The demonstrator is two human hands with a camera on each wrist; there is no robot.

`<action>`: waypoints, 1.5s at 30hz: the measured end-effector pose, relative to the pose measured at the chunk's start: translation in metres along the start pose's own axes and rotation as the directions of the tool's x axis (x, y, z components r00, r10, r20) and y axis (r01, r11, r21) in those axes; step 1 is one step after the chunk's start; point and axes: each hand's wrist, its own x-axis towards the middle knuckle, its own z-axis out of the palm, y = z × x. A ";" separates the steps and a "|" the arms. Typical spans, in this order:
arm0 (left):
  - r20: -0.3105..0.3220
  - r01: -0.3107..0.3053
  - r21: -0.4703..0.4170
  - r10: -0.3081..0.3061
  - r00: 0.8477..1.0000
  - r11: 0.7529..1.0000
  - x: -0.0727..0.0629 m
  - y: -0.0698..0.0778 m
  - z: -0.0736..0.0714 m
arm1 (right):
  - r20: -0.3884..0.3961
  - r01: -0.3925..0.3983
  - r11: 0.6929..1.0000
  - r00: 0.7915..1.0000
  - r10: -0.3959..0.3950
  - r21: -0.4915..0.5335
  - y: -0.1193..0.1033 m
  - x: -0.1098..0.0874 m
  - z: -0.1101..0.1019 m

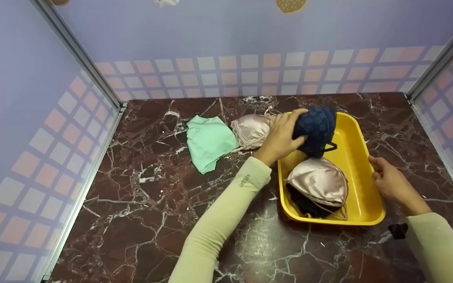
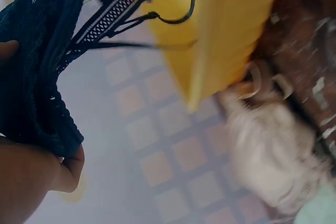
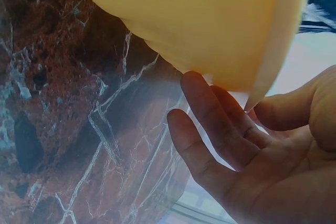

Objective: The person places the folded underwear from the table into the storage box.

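My left hand (image 1: 283, 137) grips a navy lace bra (image 1: 316, 129) above the far left part of a yellow plastic tub (image 1: 350, 157). In the left wrist view the bra's cups and mesh-patterned strap (image 2: 107, 17) hang beside the tub. At the tub's right side, my right hand (image 1: 393, 182) holds the rim, the thumb over the edge and fingers (image 3: 202, 98) against the outer wall. Inside the tub's near left part lies a folded champagne satin bra (image 1: 321, 181) on top of a black garment (image 1: 305, 204), which is mostly hidden.
Left of the tub, a pale pink lace-edged bra (image 1: 252, 127) lies on the dark marbled table (image 1: 151, 220), partly behind my left hand. Beside it is a mint green garment (image 1: 210, 141), spread flat. Patterned panels (image 1: 226, 35) wall the table at the back and both sides.
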 end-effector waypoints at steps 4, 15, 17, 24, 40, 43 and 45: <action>0.114 0.069 0.092 -0.080 0.990 0.993 0.006 -0.004 0.030 | -0.008 0.014 1.000 1.000 -0.014 -0.013 0.001 0.000 0.001; 0.292 0.176 0.112 -0.202 0.935 0.978 0.010 -0.021 0.047 | -0.006 0.024 0.999 1.000 -0.025 -0.029 0.001 0.001 -0.001; 0.265 0.165 0.096 -0.185 0.946 0.982 0.009 -0.028 0.041 | -0.007 0.025 0.999 1.000 -0.025 -0.030 0.001 0.001 -0.001; 0.123 0.166 0.072 -0.174 0.977 0.983 0.002 -0.063 0.011 | 0.011 0.019 1.000 1.000 -0.019 -0.019 -0.002 0.000 -0.002; -0.056 0.731 0.269 -0.748 0.662 0.627 -0.083 -0.192 -0.044 | -0.001 0.020 0.998 1.000 -0.020 -0.051 0.000 -0.001 0.000; -0.040 0.741 0.252 -0.758 0.651 0.623 -0.091 -0.200 -0.044 | -0.005 0.025 0.998 1.000 -0.025 -0.049 -0.001 -0.001 0.000; -0.046 0.735 0.237 -0.748 0.662 0.636 -0.093 -0.202 -0.044 | -0.004 0.033 0.998 0.999 -0.033 -0.052 -0.002 0.000 0.000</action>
